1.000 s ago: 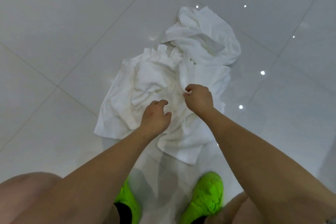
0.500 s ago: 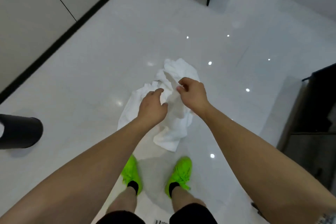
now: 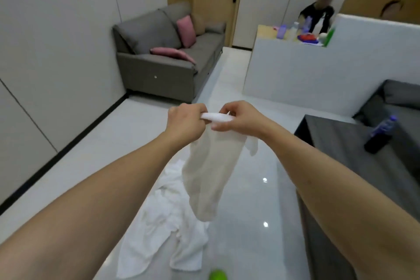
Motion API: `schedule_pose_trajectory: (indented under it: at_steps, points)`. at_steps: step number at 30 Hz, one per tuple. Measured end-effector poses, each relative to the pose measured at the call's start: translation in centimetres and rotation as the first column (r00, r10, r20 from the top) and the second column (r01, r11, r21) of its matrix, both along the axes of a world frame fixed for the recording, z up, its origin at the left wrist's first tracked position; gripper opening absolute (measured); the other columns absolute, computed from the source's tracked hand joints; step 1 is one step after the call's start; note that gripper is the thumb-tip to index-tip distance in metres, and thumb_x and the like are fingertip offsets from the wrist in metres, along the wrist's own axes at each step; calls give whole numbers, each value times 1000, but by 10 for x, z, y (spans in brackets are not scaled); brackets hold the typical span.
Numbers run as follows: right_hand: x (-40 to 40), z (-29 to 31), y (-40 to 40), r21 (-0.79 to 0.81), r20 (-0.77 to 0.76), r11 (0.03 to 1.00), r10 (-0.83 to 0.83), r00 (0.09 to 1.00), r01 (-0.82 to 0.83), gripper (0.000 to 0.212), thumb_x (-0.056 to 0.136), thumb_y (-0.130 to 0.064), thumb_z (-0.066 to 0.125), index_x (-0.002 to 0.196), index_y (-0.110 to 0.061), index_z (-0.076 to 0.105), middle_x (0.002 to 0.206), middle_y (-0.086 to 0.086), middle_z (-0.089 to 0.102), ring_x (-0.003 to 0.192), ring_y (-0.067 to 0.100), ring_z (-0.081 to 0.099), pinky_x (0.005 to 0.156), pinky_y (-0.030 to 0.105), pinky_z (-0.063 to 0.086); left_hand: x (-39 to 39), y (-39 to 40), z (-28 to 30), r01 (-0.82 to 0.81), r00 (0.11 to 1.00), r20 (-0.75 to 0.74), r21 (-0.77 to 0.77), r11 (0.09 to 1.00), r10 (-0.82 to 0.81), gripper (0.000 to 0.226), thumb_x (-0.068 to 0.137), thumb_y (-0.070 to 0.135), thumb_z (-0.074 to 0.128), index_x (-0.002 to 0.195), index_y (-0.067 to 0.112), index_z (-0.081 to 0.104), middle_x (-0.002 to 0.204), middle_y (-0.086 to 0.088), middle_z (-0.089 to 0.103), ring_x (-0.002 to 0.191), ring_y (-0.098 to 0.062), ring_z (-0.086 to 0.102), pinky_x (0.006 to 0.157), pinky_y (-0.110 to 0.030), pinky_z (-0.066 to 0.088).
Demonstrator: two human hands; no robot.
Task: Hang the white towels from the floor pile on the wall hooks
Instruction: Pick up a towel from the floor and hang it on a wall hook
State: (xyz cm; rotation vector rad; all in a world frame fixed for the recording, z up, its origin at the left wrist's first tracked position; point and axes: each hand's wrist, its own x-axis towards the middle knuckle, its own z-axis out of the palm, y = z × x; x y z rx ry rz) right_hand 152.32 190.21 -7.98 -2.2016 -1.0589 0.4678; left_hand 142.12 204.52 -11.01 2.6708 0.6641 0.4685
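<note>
A white towel (image 3: pixel 210 173) hangs in the air in front of me, held by its top edge. My left hand (image 3: pixel 185 124) and my right hand (image 3: pixel 238 117) both pinch that edge, a short way apart. The towel's lower end dangles above the pile of white towels (image 3: pixel 163 229) that lies crumpled on the glossy floor. No wall hooks are in view.
A grey sofa (image 3: pixel 163 57) with pink cushions stands against the left wall. A dark low table (image 3: pixel 354 143) with a blue-capped bottle (image 3: pixel 379 135) is at the right. A white half-wall (image 3: pixel 295 70) stands ahead; a person works at the counter behind it. My green shoe (image 3: pixel 218 275) shows below.
I have risen from bending over the pile, lifting one towel off the floor with both hands. The view has swung up from the floor to the room.
</note>
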Motion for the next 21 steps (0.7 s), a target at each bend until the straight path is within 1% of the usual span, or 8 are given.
schedule_pose_trajectory:
  at_steps: [2, 4, 6, 8, 13, 15, 17, 21]
  points:
    - [-8, 7, -29, -158, 101, 986, -38, 994, 54, 30, 67, -36, 88, 78, -23, 63, 74, -5, 59, 66, 12, 57, 56, 26, 42, -12, -13, 13, 23, 994, 103, -5, 1000, -22, 12, 91, 22, 53, 85, 27, 62, 76, 4, 61, 76, -22, 54, 65, -32, 32]
    - [-13, 4, -59, -250, 199, 954, -115, 973, 163, 27, 68, -34, 86, 76, -23, 63, 76, -2, 63, 71, 18, 62, 59, 29, 46, -24, -20, 26, 30, 983, 184, -68, 997, -17, 14, 90, 17, 53, 85, 25, 64, 78, 3, 63, 75, -21, 57, 60, -30, 35]
    - [-14, 2, -94, -206, 224, 935, -242, 944, 289, 24, 74, -34, 81, 67, -23, 61, 68, -2, 62, 67, 19, 61, 56, 29, 43, -32, -25, 41, 15, 979, 203, -104, 994, 7, 17, 88, 16, 55, 87, 27, 67, 81, 3, 65, 76, -20, 57, 60, -30, 37]
    - [-18, 6, -127, -149, 236, 909, -349, 907, 389, 29, 80, -36, 76, 60, -22, 60, 60, -3, 58, 60, 18, 58, 52, 28, 38, -40, -34, 54, 25, 984, 176, -69, 997, -13, 15, 88, 18, 57, 90, 28, 69, 81, 3, 64, 75, -21, 55, 61, -29, 37]
    - [-14, 24, -194, -81, 368, 860, -443, 817, 503, 25, 87, -35, 67, 66, -25, 60, 71, 2, 63, 73, 25, 61, 59, 31, 40, -31, -74, 72, 76, 976, 207, -43, 996, -66, 7, 90, 25, 63, 92, 27, 70, 84, 1, 65, 77, -21, 55, 63, -30, 39]
    - [-5, 29, -221, -66, 390, 838, -478, 787, 542, 21, 89, -34, 66, 71, -24, 62, 74, 4, 64, 75, 26, 61, 60, 30, 40, -19, -95, 76, 99, 977, 192, -37, 994, -90, 6, 89, 26, 66, 92, 26, 71, 86, 0, 66, 79, -21, 58, 65, -32, 45]
    - [8, 32, -246, -54, 399, 824, -500, 769, 564, 23, 89, -32, 66, 69, -23, 60, 73, 4, 62, 77, 27, 61, 61, 30, 39, -2, -118, 79, 124, 978, 173, -16, 992, -119, 6, 88, 27, 67, 92, 25, 72, 86, -1, 66, 81, -23, 60, 69, -35, 52]
    - [45, 39, -304, -48, 416, 801, -528, 741, 597, 16, 90, -27, 65, 74, -23, 62, 73, 5, 60, 74, 27, 58, 62, 28, 37, 44, -171, 82, 147, 975, 167, -3, 989, -144, 7, 87, 28, 69, 92, 24, 72, 86, -3, 66, 82, -25, 60, 73, -40, 55]
